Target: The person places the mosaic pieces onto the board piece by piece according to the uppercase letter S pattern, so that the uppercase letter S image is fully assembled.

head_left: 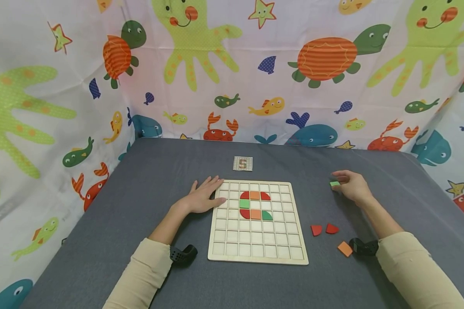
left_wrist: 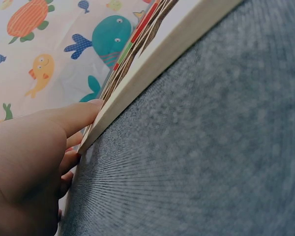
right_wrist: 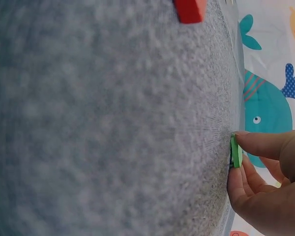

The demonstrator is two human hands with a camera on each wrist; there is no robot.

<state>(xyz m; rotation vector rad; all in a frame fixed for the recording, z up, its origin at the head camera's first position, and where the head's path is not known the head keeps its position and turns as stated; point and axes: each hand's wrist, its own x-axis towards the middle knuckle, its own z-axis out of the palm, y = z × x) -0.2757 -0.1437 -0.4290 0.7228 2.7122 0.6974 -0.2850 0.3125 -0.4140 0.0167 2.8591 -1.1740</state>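
A wooden grid board lies on the grey cloth. Red and dark green quarter-round tiles and orange and light green square tiles fill several of its cells near the top middle. My left hand rests on the board's upper left edge, fingers straight and thumb on the rim; the left wrist view shows the thumb at the wooden edge. Off to the right of the board, my right hand pinches a light green square tile between thumb and fingers. The right wrist view shows that tile held close over the cloth.
Two red quarter-round tiles and an orange square tile lie right of the board, near my right wrist. Behind the board lies a small pattern card showing an S-like shape. A curtain printed with sea animals borders the table.
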